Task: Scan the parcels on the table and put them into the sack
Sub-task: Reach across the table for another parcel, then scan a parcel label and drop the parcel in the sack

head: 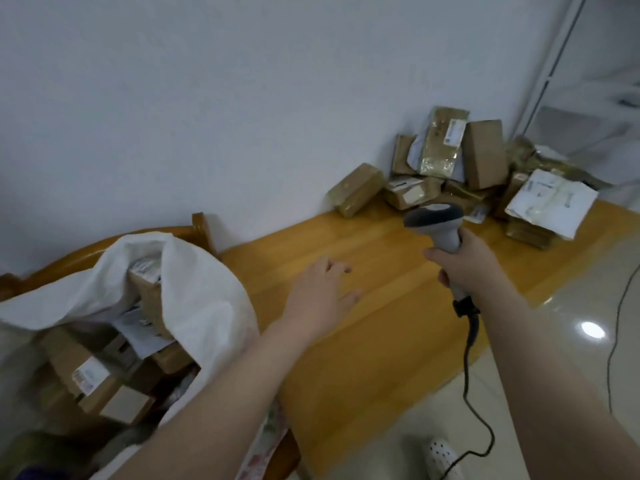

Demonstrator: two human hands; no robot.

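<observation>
A heap of brown cardboard parcels (481,157) lies at the far right end of the long wooden table (363,341), against the wall. One brown parcel (356,189) sits slightly apart at the heap's left, and a white mailer (550,200) lies at its right. My right hand (460,263) grips the handle of a grey barcode scanner (436,220) whose head points toward the heap. My left hand (320,296) hovers over the bare tabletop with fingers spread and nothing in it. The white sack (194,282) stands open at the left with several boxes inside.
The scanner's black cable (467,372) hangs from its handle down to the shiny tiled floor. Another thin cable (614,341) runs along the floor at the right. A wooden chair back (201,225) rises behind the sack. A white perforated shoe (441,452) shows at the bottom edge.
</observation>
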